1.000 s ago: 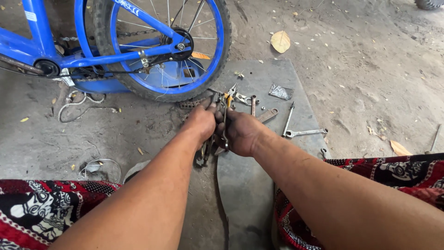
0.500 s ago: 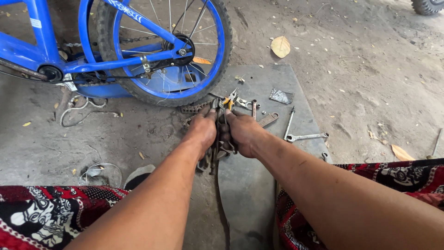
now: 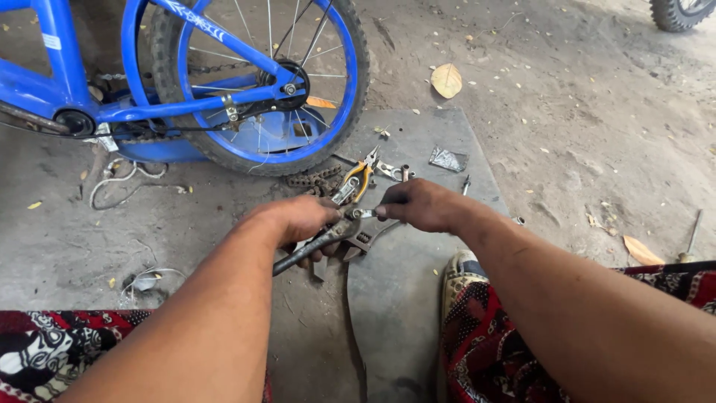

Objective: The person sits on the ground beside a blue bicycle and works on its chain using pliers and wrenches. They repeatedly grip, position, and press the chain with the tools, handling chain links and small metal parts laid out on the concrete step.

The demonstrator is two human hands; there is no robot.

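Observation:
My left hand is closed around the handles of dark metal pliers, whose jaws point right toward a small metal part at about the middle of the view. My right hand pinches that small part at the pliers' jaws. Both hands hover just above a grey mat on the ground. Yellow-handled pliers and a greasy bicycle chain lie just beyond the hands. The blue bicycle's rear wheel stands behind them.
Wrenches and small sockets lie on the mat, with a foil scrap farther right. A dark strap runs toward me. Loose wire lies at the left. My knees in patterned red cloth frame the bottom.
The hands have drawn slightly apart, with the right hand shifting right. The pliers in the left hand are now plainly visible, and the view has tilted a little.

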